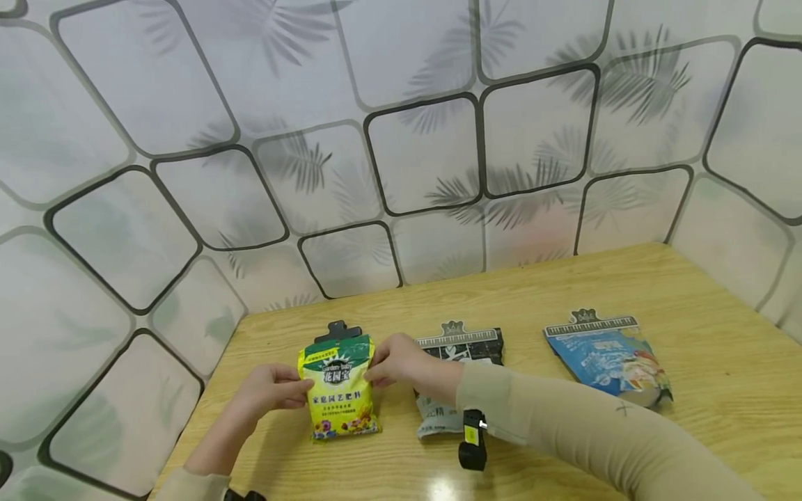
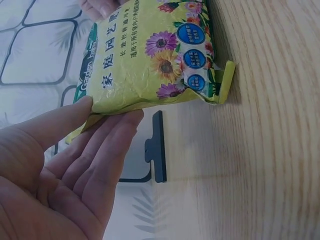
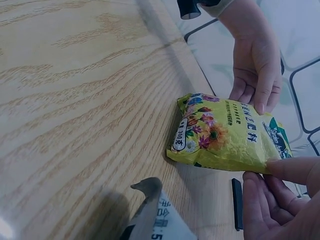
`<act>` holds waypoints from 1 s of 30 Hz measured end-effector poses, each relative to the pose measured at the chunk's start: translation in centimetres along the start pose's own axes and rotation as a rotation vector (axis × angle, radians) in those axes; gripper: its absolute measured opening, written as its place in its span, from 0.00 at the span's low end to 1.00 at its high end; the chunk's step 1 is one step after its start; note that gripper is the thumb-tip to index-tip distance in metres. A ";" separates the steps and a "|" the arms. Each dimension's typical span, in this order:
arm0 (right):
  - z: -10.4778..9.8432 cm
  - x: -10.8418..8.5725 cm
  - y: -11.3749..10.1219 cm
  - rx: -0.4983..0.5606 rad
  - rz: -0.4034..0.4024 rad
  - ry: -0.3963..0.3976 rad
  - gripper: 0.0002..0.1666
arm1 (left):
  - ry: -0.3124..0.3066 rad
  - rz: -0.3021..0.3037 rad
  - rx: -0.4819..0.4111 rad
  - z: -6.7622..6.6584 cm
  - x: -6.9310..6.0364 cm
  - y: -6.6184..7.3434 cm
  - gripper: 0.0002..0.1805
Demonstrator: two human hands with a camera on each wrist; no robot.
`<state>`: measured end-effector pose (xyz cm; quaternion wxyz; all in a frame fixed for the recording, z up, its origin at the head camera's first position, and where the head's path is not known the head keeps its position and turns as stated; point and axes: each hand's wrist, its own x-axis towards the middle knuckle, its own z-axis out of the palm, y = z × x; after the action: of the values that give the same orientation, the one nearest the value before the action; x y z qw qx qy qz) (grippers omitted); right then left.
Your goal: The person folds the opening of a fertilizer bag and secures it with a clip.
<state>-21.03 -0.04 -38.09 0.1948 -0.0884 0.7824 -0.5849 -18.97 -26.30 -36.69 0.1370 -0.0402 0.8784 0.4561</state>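
At wood tbl's (image 1: 727, 376) left side, L hand (image 1: 269, 390) & R hand (image 1: 401, 360) pinch opp. edges of yellow Garden baby fertilizer pkt (image 1: 341, 396), thumbs in front, fingers part-curled behind; blk clip (image 1: 338, 331) just beyond.

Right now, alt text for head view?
Left hand and right hand pinch a yellow Garden baby fertilizer bag by its sides at a wooden table, black clip behind. To the right lie a black-and-white bag and a blue bag, each with a piano-key clip.

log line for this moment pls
left hand: pinches yellow packet; right hand: pinches its other side; black clip: apart, on table; blue packet: clipped
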 end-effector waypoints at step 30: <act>-0.4 0.5 -0.9 -0.143 -0.097 0.039 0.06 | 0.057 0.023 0.027 -0.7 0.1 0.4 0.11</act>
<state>-21.72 -0.18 -37.23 0.1444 -0.1283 0.8205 -0.5380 -19.24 -26.63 -36.01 0.1074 -0.0414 0.8883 0.4445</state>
